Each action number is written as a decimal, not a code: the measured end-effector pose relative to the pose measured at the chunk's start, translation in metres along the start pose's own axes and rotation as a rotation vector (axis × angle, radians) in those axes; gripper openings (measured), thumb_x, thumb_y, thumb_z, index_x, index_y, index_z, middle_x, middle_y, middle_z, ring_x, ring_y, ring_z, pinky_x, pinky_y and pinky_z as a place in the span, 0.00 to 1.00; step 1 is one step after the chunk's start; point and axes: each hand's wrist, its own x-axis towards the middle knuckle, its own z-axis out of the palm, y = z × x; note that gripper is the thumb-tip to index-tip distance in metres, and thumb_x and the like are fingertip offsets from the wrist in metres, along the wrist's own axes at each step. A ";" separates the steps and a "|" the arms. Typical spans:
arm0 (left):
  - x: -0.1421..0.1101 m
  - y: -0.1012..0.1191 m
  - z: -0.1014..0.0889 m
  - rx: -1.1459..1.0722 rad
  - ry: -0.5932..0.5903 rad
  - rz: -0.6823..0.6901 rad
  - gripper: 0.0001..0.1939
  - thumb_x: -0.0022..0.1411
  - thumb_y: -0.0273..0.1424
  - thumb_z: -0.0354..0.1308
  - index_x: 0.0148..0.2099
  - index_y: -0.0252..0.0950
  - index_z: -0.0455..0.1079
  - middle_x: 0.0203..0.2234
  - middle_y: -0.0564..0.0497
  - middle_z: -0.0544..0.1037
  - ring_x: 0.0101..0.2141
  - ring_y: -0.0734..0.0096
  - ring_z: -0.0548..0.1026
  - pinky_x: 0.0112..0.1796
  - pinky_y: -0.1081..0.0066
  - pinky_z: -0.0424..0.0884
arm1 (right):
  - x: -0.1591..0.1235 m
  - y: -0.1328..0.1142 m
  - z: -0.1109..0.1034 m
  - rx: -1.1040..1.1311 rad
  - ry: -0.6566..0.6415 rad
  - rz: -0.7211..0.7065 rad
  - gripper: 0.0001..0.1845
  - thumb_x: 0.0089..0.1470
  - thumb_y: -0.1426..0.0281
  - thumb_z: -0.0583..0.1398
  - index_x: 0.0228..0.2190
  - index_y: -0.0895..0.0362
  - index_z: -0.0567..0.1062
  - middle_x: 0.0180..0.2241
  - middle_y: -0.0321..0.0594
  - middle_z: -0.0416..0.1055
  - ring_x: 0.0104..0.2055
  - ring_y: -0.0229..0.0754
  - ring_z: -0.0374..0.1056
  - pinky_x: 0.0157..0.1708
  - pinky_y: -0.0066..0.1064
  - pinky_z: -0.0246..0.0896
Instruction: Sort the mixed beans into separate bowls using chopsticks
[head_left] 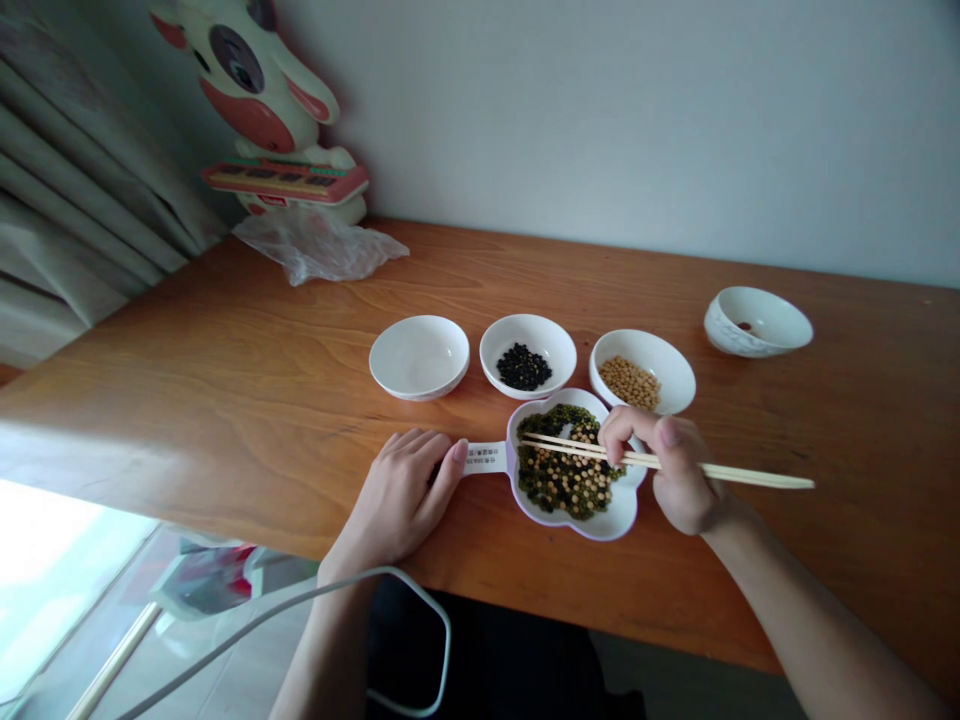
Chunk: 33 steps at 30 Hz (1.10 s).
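Near the front edge of the brown wooden bench [225, 370], the left hand [405, 495] grips the printed white handle [487, 458] of a lilac-rimmed, flower-shaped white dish [625, 512] holding green, black and tan beans [562, 485]; the right hand [679, 470] pinches 2 pale wooden chopsticks [750, 475], their tips over the beans

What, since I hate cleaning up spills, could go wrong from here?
Mixed beans could slip off the thin chopsticks. The right hand might knock the bowl of tan beans just beyond it. The left hand, on the handle, might jolt the dish near the table's front edge.
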 end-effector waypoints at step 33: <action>0.000 0.001 0.000 -0.005 -0.004 -0.006 0.20 0.81 0.38 0.44 0.33 0.40 0.59 0.29 0.52 0.71 0.32 0.64 0.69 0.40 0.62 0.62 | -0.002 0.002 0.000 0.017 -0.009 0.058 0.40 0.69 0.41 0.33 0.31 0.52 0.70 0.29 0.40 0.66 0.32 0.46 0.61 0.36 0.41 0.56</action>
